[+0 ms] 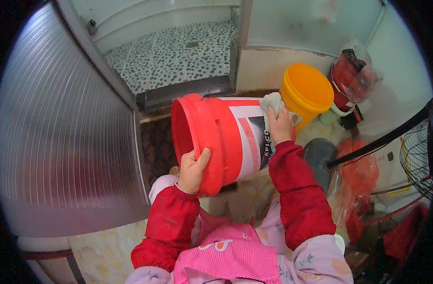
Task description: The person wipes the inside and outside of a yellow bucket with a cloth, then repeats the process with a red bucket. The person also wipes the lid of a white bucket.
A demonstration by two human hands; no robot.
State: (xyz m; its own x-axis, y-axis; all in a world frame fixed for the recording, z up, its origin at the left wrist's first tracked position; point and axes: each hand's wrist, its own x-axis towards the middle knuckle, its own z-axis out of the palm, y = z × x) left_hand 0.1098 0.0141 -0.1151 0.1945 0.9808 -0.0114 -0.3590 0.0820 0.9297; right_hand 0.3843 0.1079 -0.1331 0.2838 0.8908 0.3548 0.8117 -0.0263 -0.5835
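Observation:
A red plastic bucket (230, 142) lies on its side in front of me, its open mouth facing left and its printed label towards the right. My left hand (194, 170) grips the rim, thumb outside and the fingers hidden within the mouth. On the base end, my right hand (281, 123) presses a pale cloth (272, 103) against the bucket's side. Just behind that hand stands a yellow plastic bucket (307, 92), upright and open at the top.
A ribbed translucent door panel (71, 124) fills the left side. Beyond a dark threshold (188, 90) is a pebble-patterned floor (173, 53). At right are a bagged red container (349, 80), a wire fan guard (416, 159) and an orange plastic bag (358, 167).

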